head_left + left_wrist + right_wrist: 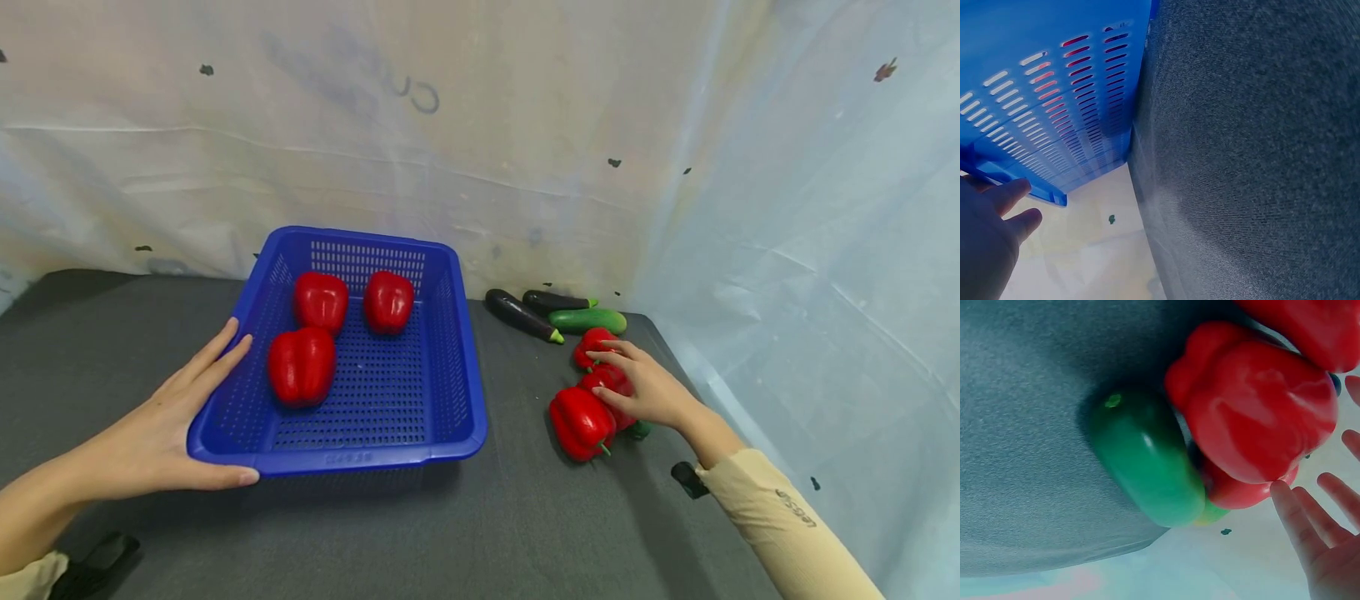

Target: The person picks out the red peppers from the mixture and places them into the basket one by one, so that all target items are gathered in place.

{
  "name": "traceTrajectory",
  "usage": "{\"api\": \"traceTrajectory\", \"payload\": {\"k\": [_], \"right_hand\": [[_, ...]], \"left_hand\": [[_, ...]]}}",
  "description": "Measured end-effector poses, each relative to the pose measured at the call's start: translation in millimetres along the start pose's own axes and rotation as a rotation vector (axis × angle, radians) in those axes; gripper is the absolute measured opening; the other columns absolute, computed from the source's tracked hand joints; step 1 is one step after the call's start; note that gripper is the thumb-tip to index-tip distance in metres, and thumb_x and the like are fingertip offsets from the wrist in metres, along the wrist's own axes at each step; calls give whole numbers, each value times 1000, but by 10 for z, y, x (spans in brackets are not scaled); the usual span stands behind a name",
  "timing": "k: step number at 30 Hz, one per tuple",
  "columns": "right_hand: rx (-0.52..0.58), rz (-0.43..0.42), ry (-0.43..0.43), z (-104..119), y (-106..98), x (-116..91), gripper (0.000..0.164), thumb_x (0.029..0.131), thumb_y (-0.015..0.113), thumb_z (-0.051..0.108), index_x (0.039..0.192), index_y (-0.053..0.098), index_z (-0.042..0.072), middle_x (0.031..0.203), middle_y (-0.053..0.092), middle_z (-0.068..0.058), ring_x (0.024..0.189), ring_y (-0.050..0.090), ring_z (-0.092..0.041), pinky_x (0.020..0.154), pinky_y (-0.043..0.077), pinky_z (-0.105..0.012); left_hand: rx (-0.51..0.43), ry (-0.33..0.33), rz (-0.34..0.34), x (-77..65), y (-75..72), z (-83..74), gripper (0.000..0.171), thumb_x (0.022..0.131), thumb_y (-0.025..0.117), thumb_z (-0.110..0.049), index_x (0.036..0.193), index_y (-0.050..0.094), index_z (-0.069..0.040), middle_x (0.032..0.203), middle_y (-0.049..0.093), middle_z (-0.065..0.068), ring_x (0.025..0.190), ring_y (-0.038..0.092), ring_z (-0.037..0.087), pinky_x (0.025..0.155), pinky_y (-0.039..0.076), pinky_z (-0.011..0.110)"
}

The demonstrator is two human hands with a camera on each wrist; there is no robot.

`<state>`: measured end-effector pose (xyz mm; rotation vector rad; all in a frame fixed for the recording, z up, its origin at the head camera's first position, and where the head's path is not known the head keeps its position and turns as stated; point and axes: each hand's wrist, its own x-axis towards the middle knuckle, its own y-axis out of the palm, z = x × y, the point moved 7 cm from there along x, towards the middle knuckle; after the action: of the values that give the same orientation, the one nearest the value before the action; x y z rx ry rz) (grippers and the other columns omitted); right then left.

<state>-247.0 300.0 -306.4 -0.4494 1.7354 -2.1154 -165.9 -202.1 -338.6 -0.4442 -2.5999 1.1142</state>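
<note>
My left hand (161, 433) rests against the near left corner of a blue plastic basket (480, 433), fingers spread along the left rim, thumb along the front rim. Three red bell peppers (302, 367) lie inside it. At the right, my right hand (648, 387) reaches over a cluster of three red bell peppers, its fingers loosely bent and apart. The front pepper (581, 425) lies on its side; the middle pepper (611, 379) is partly hidden beneath the hand. In the right wrist view, a fingertip (1282, 490) is right at a pepper (1260, 406).
Behind the pepper cluster lie two dark eggplants (521, 315) and a green cucumber (587, 321). A smooth green vegetable (1147, 456) lies beside the peppers, mostly hidden in the head view. Pale sheeting (525, 125) rises behind and to the right of the dark grey table (510, 533).
</note>
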Motion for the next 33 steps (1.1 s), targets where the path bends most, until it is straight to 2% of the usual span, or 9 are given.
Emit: {"api": "traceTrajectory", "payload": {"k": [7, 14, 17, 19, 21, 24, 26, 33], "right_hand": [[1, -8, -42, -33, 25, -65, 49, 88, 66, 19, 133, 55, 3, 142, 42, -25, 126, 43, -43, 96, 43, -59], [51, 31, -42, -73, 78, -163, 52, 85, 62, 11, 136, 52, 4, 144, 40, -24, 123, 47, -41, 89, 47, -56], [72, 66, -36, -80, 101, -193, 62, 80, 63, 8, 140, 47, 5, 146, 37, -23, 112, 51, -34, 74, 49, -40], [85, 97, -29, -91, 123, -205, 69, 77, 64, 6, 143, 43, 6, 149, 33, -23, 92, 56, -24, 63, 44, -29], [94, 124, -24, -101, 142, -215, 76, 75, 66, 5, 146, 39, 7, 151, 30, -22, 88, 51, -21, 56, 38, -24], [100, 138, -22, -114, 157, -226, 82, 74, 70, 4, 148, 35, 8, 153, 26, -22, 93, 53, -24, 57, 40, -24], [99, 136, -26, -115, 163, -230, 84, 74, 73, 4, 148, 35, 7, 153, 26, -23, 108, 48, -30, 60, 43, -25], [95, 121, -44, -120, 177, -230, 85, 73, 77, 5, 147, 36, 8, 152, 28, -21, 121, 44, -35, 75, 50, -37]], "left_hand": [[0, -7, 3, -6, 2, -4, 125, 63, 86, -30, 155, 1, -28, 161, -15, -2, 138, 3, 56, 81, 24, 83], [-22, 7, 4, -8, -6, -24, 126, 63, 86, -28, 155, 1, -28, 161, -16, -3, 140, 1, 54, 85, 19, 84], [-22, 8, 5, -8, -7, -24, 126, 63, 86, -29, 155, 1, -28, 161, -16, -3, 140, 1, 54, 85, 19, 84], [-21, 2, 9, -9, -5, -23, 126, 63, 86, -29, 155, 0, -29, 161, -16, -3, 140, 1, 54, 84, 20, 84], [-20, 0, 12, -11, -7, -26, 126, 63, 86, -29, 155, 0, -29, 161, -16, -3, 140, 1, 54, 84, 21, 83], [-23, 3, 11, -7, -16, -38, 126, 63, 86, -29, 155, 0, -29, 161, -16, -4, 141, 0, 53, 85, 20, 83], [-23, 8, 8, -2, -22, -47, 126, 63, 86, -29, 155, 0, -29, 161, -16, -4, 141, 0, 52, 86, 19, 83], [-25, 11, 3, -13, -18, -53, 126, 63, 86, -29, 155, 1, -28, 161, -16, -3, 140, 0, 53, 86, 18, 84]]}}
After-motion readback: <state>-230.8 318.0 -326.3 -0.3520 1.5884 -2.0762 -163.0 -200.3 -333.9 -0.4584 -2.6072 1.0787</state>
